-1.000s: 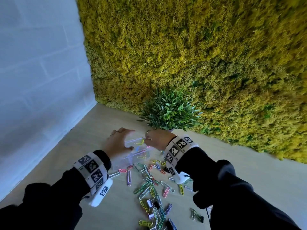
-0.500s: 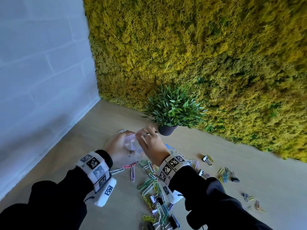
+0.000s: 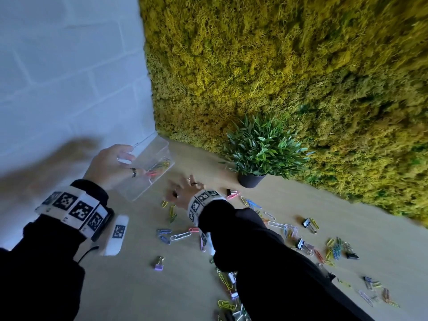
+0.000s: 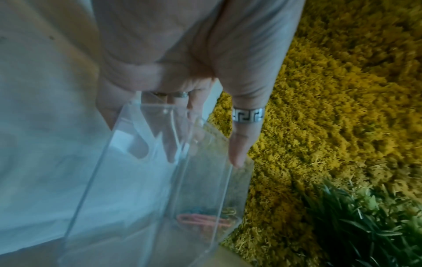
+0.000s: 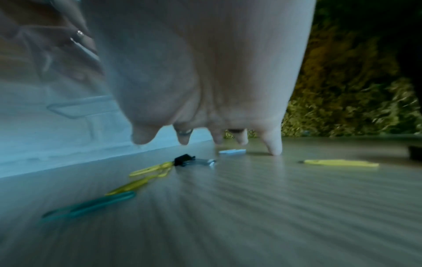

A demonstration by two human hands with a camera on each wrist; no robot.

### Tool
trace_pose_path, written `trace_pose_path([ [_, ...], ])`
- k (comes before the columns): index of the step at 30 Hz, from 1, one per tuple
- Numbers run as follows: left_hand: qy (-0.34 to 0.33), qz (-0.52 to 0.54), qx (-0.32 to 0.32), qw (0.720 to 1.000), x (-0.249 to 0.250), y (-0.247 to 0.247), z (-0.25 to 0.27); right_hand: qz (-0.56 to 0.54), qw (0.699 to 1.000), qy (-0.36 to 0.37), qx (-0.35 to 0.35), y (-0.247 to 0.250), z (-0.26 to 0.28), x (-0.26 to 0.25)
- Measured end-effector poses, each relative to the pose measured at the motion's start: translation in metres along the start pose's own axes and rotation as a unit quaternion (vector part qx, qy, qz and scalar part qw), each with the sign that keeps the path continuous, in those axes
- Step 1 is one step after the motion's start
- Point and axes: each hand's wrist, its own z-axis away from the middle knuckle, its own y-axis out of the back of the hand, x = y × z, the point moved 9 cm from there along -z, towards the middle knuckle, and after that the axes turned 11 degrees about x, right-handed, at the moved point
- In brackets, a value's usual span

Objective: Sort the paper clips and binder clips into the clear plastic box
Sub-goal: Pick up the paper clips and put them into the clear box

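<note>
My left hand (image 3: pixel 126 162) grips the clear plastic box (image 3: pixel 150 172) and holds it tilted above the table's far left. In the left wrist view the thumb (image 4: pixel 242 140) lies on the box's (image 4: pixel 148 189) outer wall and the fingers on the inside. Several coloured paper clips (image 3: pixel 157 166) lie at its low end. My right hand (image 3: pixel 183 188) is open and empty, with fingers spread low over the table to the right of the box. Its little fingertip (image 5: pixel 275 150) touches the wood. A black binder clip (image 5: pixel 182 159) and yellow paper clips (image 5: pixel 148 170) lie just before it.
Paper clips and binder clips (image 3: pixel 335 249) are scattered over the wooden table, mostly to the right and near me. A purple binder clip (image 3: pixel 159 262) lies alone in front. A potted plant (image 3: pixel 261 149) stands by the moss wall (image 3: pixel 278 66). A white brick wall (image 3: pixel 69 77) bounds the left.
Both hands were at the box on the table. My left hand has since lifted it up and to the left, and my right hand has let go and dropped toward the table.
</note>
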Motion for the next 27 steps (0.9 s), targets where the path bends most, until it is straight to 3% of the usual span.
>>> trace_pose_path([
  [4, 0.016, -0.019, -0.023, 0.999, -0.016, -0.009, 0.0, 0.08, 0.995, 0.061, 0.007, -0.023, 0.014, -0.005],
  [10, -0.008, -0.062, -0.063, 0.996, -0.011, -0.034, 0.012, 0.139, 0.971, 0.192, -0.002, -0.053, 0.111, 0.016],
  [12, -0.011, -0.067, -0.072, 0.995, -0.009, -0.043, 0.014, 0.113, 0.976, 0.184, -0.037, -0.043, 0.132, 0.021],
  [14, -0.02, -0.071, -0.079, 0.994, -0.003, -0.054, 0.017, 0.108, 0.982, 0.156, 0.004, -0.012, 0.129, 0.02],
  [17, -0.035, -0.063, -0.103, 0.992, 0.007, -0.077, 0.021, 0.045, 0.997, 0.013, 0.063, 0.022, 0.089, 0.048],
  [20, -0.045, -0.022, -0.122, 0.991, 0.02, -0.098, 0.028, 0.015, 0.994, -0.103, 0.018, 0.014, 0.063, 0.093],
  [25, -0.074, -0.053, -0.158, 0.983, 0.031, -0.127, 0.035, -0.026, 0.996, -0.076, -0.04, -0.015, 0.097, 0.1],
  [27, -0.09, -0.085, -0.164, 0.979, 0.028, -0.135, 0.033, 0.013, 0.997, -0.037, -0.061, -0.02, 0.126, 0.099],
])
